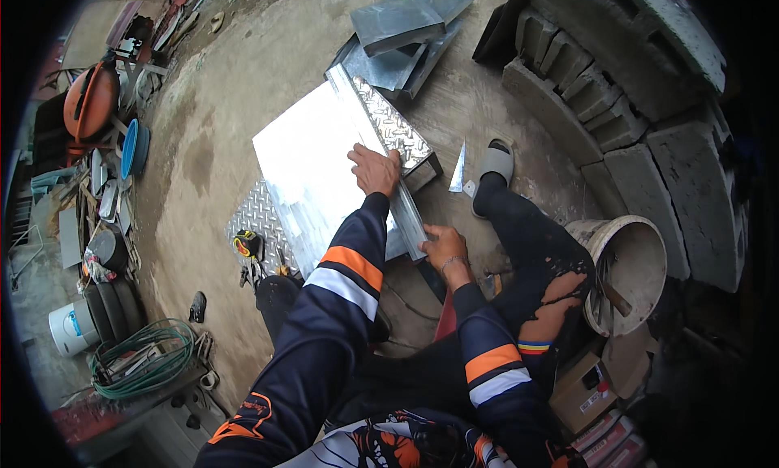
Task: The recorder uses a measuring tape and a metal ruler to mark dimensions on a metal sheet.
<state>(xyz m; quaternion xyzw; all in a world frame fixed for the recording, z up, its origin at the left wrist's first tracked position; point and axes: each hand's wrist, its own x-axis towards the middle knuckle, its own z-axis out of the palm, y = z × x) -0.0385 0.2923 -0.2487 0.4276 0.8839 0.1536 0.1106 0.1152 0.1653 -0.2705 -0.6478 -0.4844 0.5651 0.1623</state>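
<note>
A bright sheet of metal [304, 160] lies across a diamond-plate surface [398, 127]. Along its right edge runs a long silver metal strip [357, 109]. My left hand [375, 169] is closed over the strip near its middle, fingers bent across it toward the sheet. At the strip's near end, my right hand [445, 249] grips it from the right side. Another piece of diamond plate [258, 212] shows from under the sheet's left side. On it sit a yellow and black tape measure [247, 242] and a pair of snips or pliers [254, 272], partly hidden by my knee.
Bent sheet-metal pieces [398, 30] lie beyond the work. A pointed metal offcut [459, 168] is near my sandalled foot [497, 161]. Concrete blocks [568, 70] are stacked right, with a white bucket [653, 265] and cardboard box [580, 395] nearer. A green hose [146, 383] lies left.
</note>
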